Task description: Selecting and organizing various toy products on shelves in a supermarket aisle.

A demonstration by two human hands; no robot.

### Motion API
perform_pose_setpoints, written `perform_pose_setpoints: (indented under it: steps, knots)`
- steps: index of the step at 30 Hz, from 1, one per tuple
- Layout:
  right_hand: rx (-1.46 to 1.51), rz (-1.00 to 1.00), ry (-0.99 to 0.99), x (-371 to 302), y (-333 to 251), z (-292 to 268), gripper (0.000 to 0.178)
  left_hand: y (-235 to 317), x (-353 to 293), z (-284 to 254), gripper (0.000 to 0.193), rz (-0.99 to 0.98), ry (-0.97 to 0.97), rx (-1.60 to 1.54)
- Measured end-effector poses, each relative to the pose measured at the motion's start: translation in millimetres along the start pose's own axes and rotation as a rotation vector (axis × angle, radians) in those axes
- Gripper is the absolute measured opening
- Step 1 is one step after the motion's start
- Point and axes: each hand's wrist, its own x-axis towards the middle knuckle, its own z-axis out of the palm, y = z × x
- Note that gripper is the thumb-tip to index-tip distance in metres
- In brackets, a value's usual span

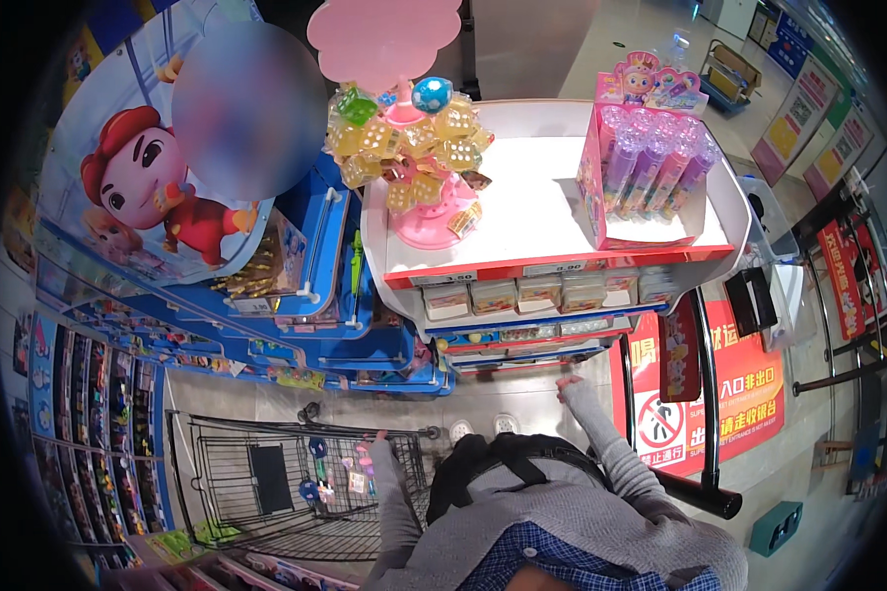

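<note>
My left hand [379,443] is at the upper rim of a black wire shopping cart [217,422], beside small pink and coloured packs [358,475] inside the cart. Its fingers are too small to tell whether they grip anything. With its fingers stretched a little and nothing visible in them, my right hand [568,385] hangs in the air below the front of a white display stand [532,177]. Both forearms are in grey sleeves. Small packs [538,295] line a shelf under the stand's top.
On the stand are a pink rack of yellow dice-shaped items [419,148] and a pink box of capped tubes [650,172]. Blue shelving [310,345] stands left. At right, a black rail [708,394] rises beside a red floor mat [749,394]; a green crate [777,527] lies beyond.
</note>
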Motion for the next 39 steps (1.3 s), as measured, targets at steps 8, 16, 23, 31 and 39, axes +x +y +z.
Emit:
perform_pose_setpoints:
  steps: [8, 16, 23, 31, 39]
  knots:
    - [-0.088, -0.492, -0.21, -37, -140, 18, 0.019, 6, -31, 4, 0.048, 0.052, -0.071, 0.196]
    - [-0.168, -0.919, -0.099, -115, -316, 31, 0.019, 10, -44, -2, 0.06, 0.067, -0.158, 0.393]
    - [0.022, -1.284, 0.564, -99, -396, 52, 0.047, 36, -49, 12, 0.07, 0.118, -0.284, 0.587]
    - [0.274, -1.283, 0.549, -101, -404, 78, 0.051, 15, -8, -4, 0.072, 0.2, -0.412, 0.657]
    - [0.685, -1.378, 0.538, -141, -400, 52, 0.038, 97, -69, -17, 0.039, 0.491, -0.217, 0.731]
